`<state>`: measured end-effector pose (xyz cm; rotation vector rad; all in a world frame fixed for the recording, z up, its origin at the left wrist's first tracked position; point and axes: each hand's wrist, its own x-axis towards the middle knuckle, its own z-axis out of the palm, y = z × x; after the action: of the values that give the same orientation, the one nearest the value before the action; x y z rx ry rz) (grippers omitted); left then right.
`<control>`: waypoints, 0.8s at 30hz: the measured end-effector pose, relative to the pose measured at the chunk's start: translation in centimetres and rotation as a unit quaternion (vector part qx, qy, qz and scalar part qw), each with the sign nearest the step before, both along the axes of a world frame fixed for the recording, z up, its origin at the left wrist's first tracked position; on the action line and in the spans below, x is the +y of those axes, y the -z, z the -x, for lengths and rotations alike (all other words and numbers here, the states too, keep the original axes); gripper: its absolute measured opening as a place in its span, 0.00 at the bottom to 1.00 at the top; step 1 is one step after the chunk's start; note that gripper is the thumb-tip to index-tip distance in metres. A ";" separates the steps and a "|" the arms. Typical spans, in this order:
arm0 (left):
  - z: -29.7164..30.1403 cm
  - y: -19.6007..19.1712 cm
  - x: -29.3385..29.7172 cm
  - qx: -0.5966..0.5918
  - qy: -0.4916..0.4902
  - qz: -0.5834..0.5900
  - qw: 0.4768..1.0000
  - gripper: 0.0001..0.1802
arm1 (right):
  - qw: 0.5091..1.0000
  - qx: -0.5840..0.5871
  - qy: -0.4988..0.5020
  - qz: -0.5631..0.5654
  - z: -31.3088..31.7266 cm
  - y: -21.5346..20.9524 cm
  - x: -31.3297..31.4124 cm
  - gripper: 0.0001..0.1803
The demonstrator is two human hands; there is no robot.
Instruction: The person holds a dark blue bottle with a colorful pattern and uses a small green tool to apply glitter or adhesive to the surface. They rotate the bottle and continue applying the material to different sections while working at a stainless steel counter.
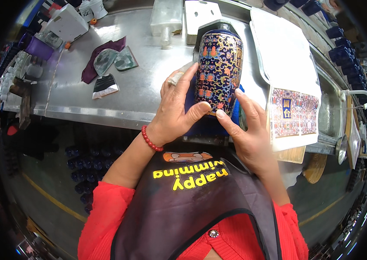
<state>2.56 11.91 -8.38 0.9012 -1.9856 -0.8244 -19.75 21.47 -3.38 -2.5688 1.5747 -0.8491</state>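
Observation:
A tall dark-blue vase with gold, red and orange flower patterns stands on a blue pad at the near edge of a metal worktable. My left hand wraps the vase's left side and lower front, thumb pressed on its base, with a small pale scrap pinched between the fingers near the vase's flank. My right hand touches the vase's lower right, index finger and thumb at its foot. A red bead bracelet is on my left wrist.
A patterned decal sheet lies on white paper to the right. Cloth rags and rubber scrapers lie at left. White plastic containers stand behind the vase. Rows of dark-blue vases line the far right; more stand under the table.

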 end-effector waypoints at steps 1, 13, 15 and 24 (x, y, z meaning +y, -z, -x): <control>0.1 0.0 0.0 -0.003 0.000 0.009 1.000 0.49 | 1.000 0.009 -0.001 -0.001 0.0 -0.1 0.0 0.31; 0.0 -0.1 -0.6 0.099 0.058 -0.122 0.986 0.52 | 1.000 0.020 -0.010 0.003 -0.1 -0.5 -0.2 0.30; 0.4 0.0 -0.5 0.101 0.046 -0.129 0.985 0.53 | 1.000 0.023 -0.010 0.001 -0.1 -0.4 -0.2 0.30; 0.6 0.2 -0.7 0.093 0.056 -0.125 0.986 0.57 | 1.000 0.015 -0.008 0.010 -0.2 -0.5 -0.4 0.29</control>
<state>1.97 11.25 -8.59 0.8237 -1.8094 -1.1978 -19.58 21.07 -2.91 -2.6155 1.5602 -0.8339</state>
